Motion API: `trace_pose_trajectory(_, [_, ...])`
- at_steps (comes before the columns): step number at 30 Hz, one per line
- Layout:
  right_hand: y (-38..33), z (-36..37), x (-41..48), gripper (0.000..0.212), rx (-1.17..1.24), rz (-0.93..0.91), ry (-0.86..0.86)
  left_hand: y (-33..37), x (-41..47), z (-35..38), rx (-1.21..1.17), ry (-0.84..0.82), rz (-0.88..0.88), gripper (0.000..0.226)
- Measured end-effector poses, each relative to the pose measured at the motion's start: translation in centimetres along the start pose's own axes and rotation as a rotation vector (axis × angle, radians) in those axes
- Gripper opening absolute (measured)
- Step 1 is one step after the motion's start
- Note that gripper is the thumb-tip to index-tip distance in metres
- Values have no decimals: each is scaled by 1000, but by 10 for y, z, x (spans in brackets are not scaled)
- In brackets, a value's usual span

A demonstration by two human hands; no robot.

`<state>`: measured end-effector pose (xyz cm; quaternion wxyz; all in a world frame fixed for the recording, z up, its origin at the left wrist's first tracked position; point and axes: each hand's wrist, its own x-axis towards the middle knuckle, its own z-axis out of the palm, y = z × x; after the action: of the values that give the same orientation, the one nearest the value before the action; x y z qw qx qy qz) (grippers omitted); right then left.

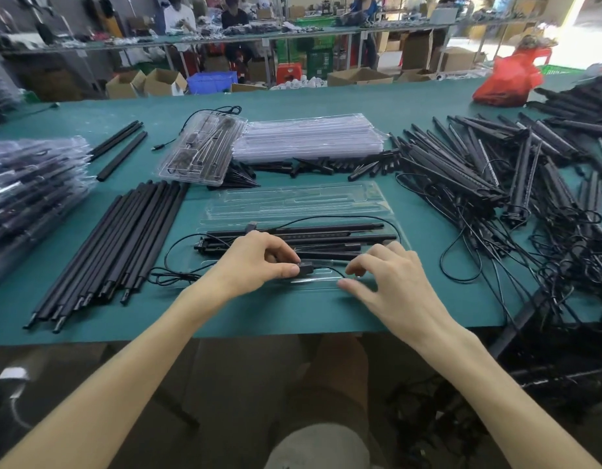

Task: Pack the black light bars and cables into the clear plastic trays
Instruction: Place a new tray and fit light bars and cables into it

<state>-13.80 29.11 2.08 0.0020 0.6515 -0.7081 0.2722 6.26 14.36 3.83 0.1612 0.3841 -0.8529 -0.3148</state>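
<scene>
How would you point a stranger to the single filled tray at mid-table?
Find the green table. At its middle lies a flat stack of empty clear trays. One tray sits at its left end: alone it lies askew and holds black parts.

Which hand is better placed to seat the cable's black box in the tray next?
Left. The left hand pinches the box over the near edge of the tray; the right hand hovers beside it, fingers apart, gripping nothing.
</scene>
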Motion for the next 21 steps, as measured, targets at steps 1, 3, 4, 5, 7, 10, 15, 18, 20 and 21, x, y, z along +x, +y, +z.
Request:
trace_pose_trajectory(1, [1, 0, -1, 23, -5, -3, -8, 1, 0, 0, 23, -5, 6, 10])
trace_pose_trajectory(3, [2, -1, -3, 21, -7, -17, -19, 2, 1, 0, 35, -9, -2, 9])
trace_pose_trajectory(4, [2, -2, -4, 20, -7, -23, -23, 2, 1, 1, 27, -10, -15, 10])
trace_pose_trajectory(5, [2, -2, -5, 20, -8, -27, -29, 2, 2, 1, 17, -9, -33, 11])
trace_pose_trajectory(7, [3, -3, -7, 18, -7, -25, -43, 3, 4, 1, -18, -11, -78, 14])
trace_pose_trajectory(10, [4, -3, -6, 14, 9, -10, -40, 4, 8, 0, -69, -42, -142, 17])
trace_pose_trajectory(15, [3, -1, 1, 13, 8, 1, -3, 8, 14, -4, -77, -101, -208, 20])
trace_pose_trajectory(18, [3, -1, 7, 16, 36, 3, -15, 9, 15, -4, -64, -90, -200, 17])
trace_pose_trajectory(20, [3, -2, 9, 17, 52, 5, -38, 9, 14, -3, -66, -75, -182, 15])
trace_pose_trajectory(21, [4, -3, 10, 17, 72, 9, -48, 9, 13, -3, -65, -67, -171, 14])
